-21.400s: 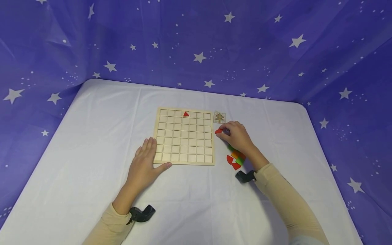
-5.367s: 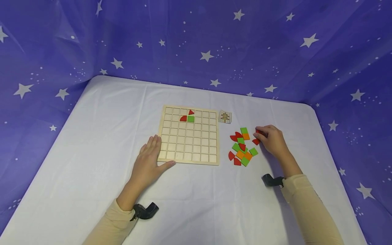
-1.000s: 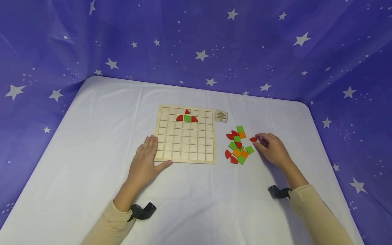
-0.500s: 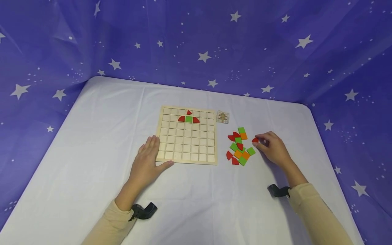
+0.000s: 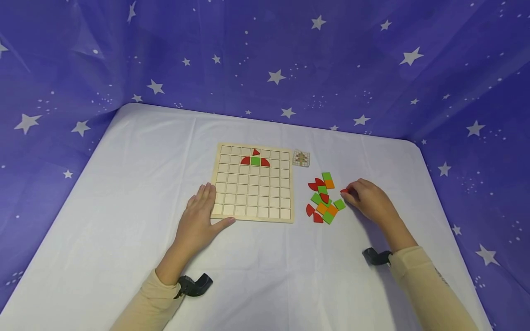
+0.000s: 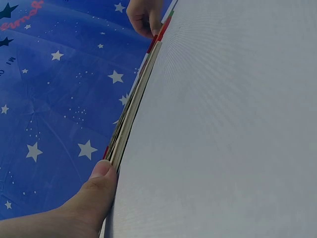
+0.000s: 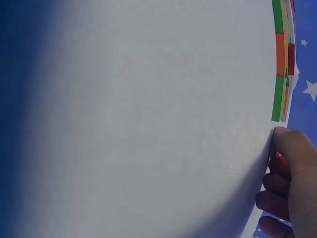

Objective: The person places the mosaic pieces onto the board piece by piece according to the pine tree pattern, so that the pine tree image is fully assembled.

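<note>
In the head view my left hand (image 5: 195, 225) lies with straight fingers on the left edge of a wooden grid board (image 5: 250, 189), its thumb along the front edge. The left wrist view shows that thumb (image 6: 96, 186) against the board's side. My right hand (image 5: 371, 201), right of the loose pieces, pinches a red quarter-circle piece (image 5: 344, 191) between thumb and fingertips, which hide most of it. On the board, a red triangle (image 5: 256, 152) sits in the back row. Below it a green square (image 5: 255, 161) lies between two red quarter-circles (image 5: 245, 160).
A small card (image 5: 301, 158) with a tree pattern on a grid lies beside the board's back right corner. Several loose green squares (image 5: 339, 204), orange squares (image 5: 321, 208) and red quarter-circles (image 5: 310, 210) are heaped between board and right hand. White cloth (image 5: 265, 276) covers the table.
Since the 5.4 s frame, a second red quarter-circle has come onto the board, right of the green square. In the last half second the pinched piece has turned and shows less. The left hand stays put.
</note>
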The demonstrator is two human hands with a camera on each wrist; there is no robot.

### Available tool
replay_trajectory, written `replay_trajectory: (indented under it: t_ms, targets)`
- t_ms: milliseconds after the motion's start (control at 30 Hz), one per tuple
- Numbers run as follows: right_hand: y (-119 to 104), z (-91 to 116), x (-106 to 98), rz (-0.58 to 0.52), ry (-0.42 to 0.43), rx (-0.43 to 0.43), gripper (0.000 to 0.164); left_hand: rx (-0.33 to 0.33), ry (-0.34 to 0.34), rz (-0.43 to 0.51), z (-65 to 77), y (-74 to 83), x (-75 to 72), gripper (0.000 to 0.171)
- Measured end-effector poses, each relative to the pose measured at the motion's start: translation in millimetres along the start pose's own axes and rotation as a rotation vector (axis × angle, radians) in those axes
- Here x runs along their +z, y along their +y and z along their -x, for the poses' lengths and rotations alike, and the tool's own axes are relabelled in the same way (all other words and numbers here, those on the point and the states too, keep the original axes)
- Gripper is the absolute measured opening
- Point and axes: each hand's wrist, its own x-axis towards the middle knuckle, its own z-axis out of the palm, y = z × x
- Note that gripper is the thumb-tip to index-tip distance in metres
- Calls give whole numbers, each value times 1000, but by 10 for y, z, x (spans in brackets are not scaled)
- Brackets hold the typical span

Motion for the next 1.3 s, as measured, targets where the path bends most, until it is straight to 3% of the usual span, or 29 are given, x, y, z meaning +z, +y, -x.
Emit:
replay_trajectory:
  t_ms: [100,367,667,900,1300]
  targets:
    - [9,-9,19,-13,-9,-8,28,-1,-2,4,-1,0,3,109]
    - [38,8,73,-205,-53,77,30,-4,-8,4,-2,-5,12,109]
    - [60,22,141,-311,30,89,28,2,-4,-2,-2,-6,8,108]
    - [72,43,162,-318,76,77,32,1,-3,-6,0,3,-7,108]
    - [56,10,149,-274,70,72,41,2,0,-4,7,0,-8,108]
